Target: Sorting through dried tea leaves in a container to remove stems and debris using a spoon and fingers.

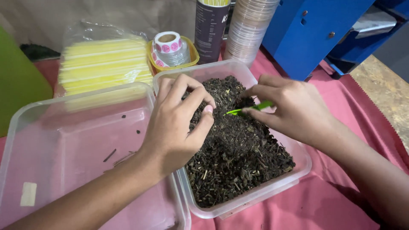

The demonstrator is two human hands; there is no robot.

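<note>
A clear plastic tub (272,191) holds a heap of dark dried leaves and stalks (238,157). My right hand (294,108) is over the heap and grips a small green scoop (251,108), its tip pointing left. My left hand (179,123) hovers at the tub's left wall with fingers curled and pinched together near the scoop's tip; whether it holds anything I cannot tell. Both forearms reach in from the bottom of the view.
A second clear tub (38,115) on the left holds only a few dark bits. Behind stand a bag of yellow sheets (102,61), a sticker roll (168,44) in a yellow cup, a dark canister (211,27), stacked clear lids (249,30) and a blue cabinet (306,34). A pink cloth (328,200) covers the table.
</note>
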